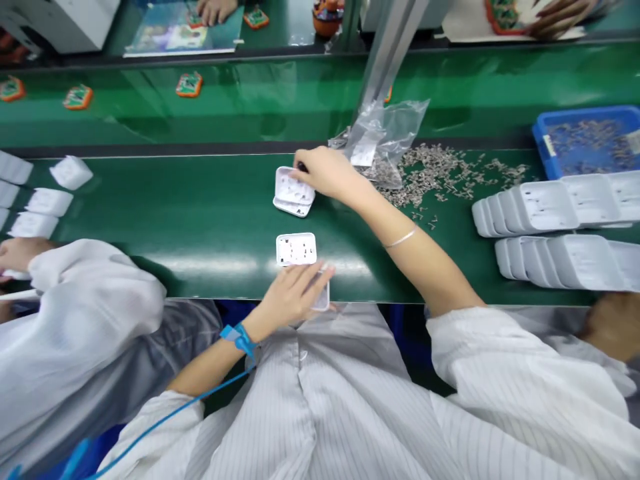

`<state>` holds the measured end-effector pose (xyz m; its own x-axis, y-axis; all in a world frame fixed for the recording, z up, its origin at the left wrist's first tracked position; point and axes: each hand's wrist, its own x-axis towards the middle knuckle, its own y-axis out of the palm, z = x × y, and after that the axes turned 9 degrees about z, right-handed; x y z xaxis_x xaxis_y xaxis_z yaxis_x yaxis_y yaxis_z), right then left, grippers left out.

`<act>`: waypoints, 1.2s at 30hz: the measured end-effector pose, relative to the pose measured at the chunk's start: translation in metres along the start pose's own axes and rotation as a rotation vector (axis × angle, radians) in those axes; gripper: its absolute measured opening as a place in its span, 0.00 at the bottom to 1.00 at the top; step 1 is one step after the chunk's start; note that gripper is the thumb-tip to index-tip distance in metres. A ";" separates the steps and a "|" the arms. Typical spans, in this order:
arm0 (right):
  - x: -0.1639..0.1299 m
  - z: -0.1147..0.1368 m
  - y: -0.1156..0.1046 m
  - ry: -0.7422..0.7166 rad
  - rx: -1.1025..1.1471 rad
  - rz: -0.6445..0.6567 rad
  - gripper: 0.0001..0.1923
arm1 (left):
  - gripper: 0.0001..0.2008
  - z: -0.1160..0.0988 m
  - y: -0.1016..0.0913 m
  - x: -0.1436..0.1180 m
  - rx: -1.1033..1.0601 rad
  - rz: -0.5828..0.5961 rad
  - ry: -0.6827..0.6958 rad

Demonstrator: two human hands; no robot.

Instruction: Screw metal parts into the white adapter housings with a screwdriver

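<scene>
My left hand [294,293] is at the table's front edge, its fingers lying over a white plastic housing [323,293] and a fingertip showing beneath it. Just beyond those fingers lies another white housing [296,249], inner side up, with small dark parts in it. Farther back, two white housings [293,190] rest one on the other, slightly askew. My right hand [320,172] is at their upper right corner with its fingers pinched together. Something small and dark shows between those fingers, too small to name.
Loose small metal parts [440,173] spread right of a clear plastic bag [385,143]. A blue tray [550,157] and stacked white housings [547,207] stand at right. Orange-edged boards [189,85] lie on the green strip behind. A co-worker's sleeve [95,287] is at left.
</scene>
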<state>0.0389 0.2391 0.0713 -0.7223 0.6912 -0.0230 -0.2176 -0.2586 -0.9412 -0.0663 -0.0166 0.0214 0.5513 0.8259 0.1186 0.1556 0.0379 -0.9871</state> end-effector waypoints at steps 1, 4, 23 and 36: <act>-0.008 -0.003 -0.002 0.036 0.018 -0.052 0.18 | 0.38 -0.009 0.002 -0.003 -0.014 0.000 0.013; -0.045 -0.009 -0.003 0.132 0.089 -0.197 0.22 | 0.39 -0.025 0.011 -0.005 -0.040 0.015 -0.004; -0.172 -0.027 0.020 0.246 0.275 -0.070 0.18 | 0.17 0.091 -0.016 0.051 -0.286 -0.162 -0.373; -0.148 -0.027 0.021 0.099 -0.040 0.094 0.11 | 0.15 0.165 -0.006 0.077 -0.693 -0.087 -0.243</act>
<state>0.1593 0.1495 0.0461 -0.6696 0.7289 -0.1426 -0.1243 -0.2992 -0.9461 -0.1600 0.1400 0.0189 0.3289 0.9404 0.0867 0.7170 -0.1889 -0.6710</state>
